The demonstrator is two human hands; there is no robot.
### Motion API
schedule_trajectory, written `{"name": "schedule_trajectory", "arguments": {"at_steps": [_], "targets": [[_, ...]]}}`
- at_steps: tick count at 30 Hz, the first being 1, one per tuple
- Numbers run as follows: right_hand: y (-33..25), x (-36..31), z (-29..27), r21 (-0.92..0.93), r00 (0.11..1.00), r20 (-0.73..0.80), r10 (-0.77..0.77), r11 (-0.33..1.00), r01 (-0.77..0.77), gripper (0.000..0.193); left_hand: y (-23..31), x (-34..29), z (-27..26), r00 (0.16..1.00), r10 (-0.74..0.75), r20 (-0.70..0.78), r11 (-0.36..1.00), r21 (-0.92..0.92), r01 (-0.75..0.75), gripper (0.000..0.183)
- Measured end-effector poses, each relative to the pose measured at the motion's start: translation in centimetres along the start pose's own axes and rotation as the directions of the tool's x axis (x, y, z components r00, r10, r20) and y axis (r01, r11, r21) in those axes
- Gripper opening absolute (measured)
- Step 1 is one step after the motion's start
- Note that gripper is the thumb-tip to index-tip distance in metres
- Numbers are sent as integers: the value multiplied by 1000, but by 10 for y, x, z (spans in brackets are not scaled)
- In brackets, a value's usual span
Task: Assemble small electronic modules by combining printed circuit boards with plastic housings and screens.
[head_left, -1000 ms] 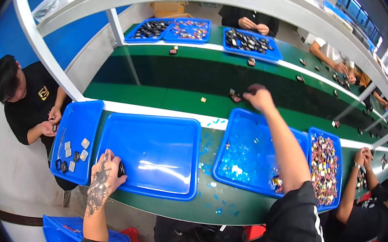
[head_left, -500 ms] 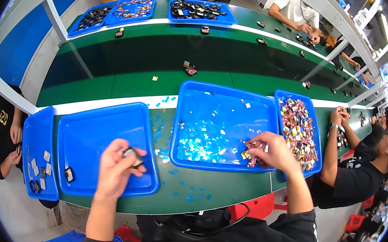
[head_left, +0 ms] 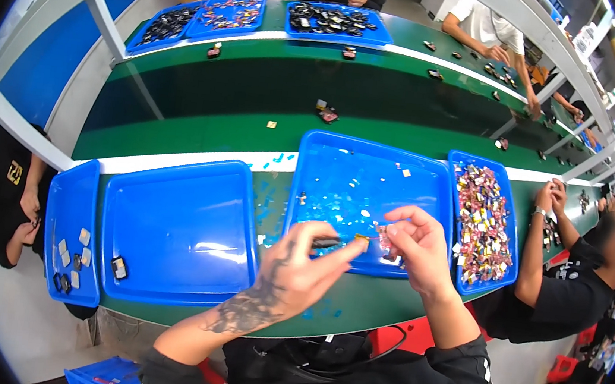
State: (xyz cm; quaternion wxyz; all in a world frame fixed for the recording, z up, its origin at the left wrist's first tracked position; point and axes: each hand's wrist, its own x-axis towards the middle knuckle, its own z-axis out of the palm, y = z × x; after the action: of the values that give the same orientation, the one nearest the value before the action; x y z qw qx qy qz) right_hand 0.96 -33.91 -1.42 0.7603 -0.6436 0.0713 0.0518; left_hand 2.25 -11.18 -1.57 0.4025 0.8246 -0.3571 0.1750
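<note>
The person's left hand, fingers curled, grips a black casing at the near side of a blue sorting tray. The right hand, thumb and fingers pinched, grips a small pinkish part just to the right of the casing. Between the fingertips shows a yellowish piece; blurring makes it unclear whether it belongs to the pinkish part. Pale flecks lie in the sorting tray. To its right, a narrower tray bears a heap of small mixed parts; to its left, a wide tray holds one black-edged piece at its near left corner.
</note>
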Motion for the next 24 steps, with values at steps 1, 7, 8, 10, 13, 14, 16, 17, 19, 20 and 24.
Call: {"name": "schedule_trajectory", "arguments": {"at_steps": [1, 7, 8, 10, 13, 14, 16, 17, 19, 20, 24], "targets": [[3, 2, 7, 26, 1000, 14, 19, 999, -19, 17, 2, 5, 3, 998, 59, -4, 998, -31, -60, 44], [10, 5, 39, -120, 991, 134, -20, 992, 36, 18, -11, -3, 8, 994, -109, -12, 979, -173, 105, 19], [8, 4, 45, -311, 985, 119, -128, 937, 159, 20, -11, -4, 6, 994, -108, -14, 981, -166, 104, 19], [10, 1, 46, -375, 974, 115, -196, 899, 226, 21, -12, -6, 1, 869, -481, 118, 708, -532, 465, 14], [10, 0, 52, -116, 968, 199, -150, 978, 176, 16, -19, -11, 0, 892, -440, 106, 731, -534, 424, 11], [11, 3, 53, -117, 968, 201, -151, 977, 177, 16, -21, -12, -1, 894, -430, 125, 732, -531, 426, 12], [15, 8, 50, -137, 955, 290, -55, 986, 98, 11, -21, -12, -6, 895, -421, 148, 746, -504, 435, 12], [14, 8, 50, -141, 956, 288, -54, 985, 98, 11, -21, -12, -8, 894, -413, 172, 761, -474, 443, 13], [15, 8, 52, -250, 965, 262, -22, 964, 90, 8, -23, -16, -9, 905, -396, 154, 772, -477, 420, 14], [13, 8, 56, -252, 963, 267, -21, 964, 91, 8, -24, -17, -9, 916, -374, 142, 784, -480, 394, 15], [13, 8, 65, -337, 970, 211, -123, 922, 190, 11, -25, -19, -10, 915, -377, 145, 750, -532, 393, 16]]}}
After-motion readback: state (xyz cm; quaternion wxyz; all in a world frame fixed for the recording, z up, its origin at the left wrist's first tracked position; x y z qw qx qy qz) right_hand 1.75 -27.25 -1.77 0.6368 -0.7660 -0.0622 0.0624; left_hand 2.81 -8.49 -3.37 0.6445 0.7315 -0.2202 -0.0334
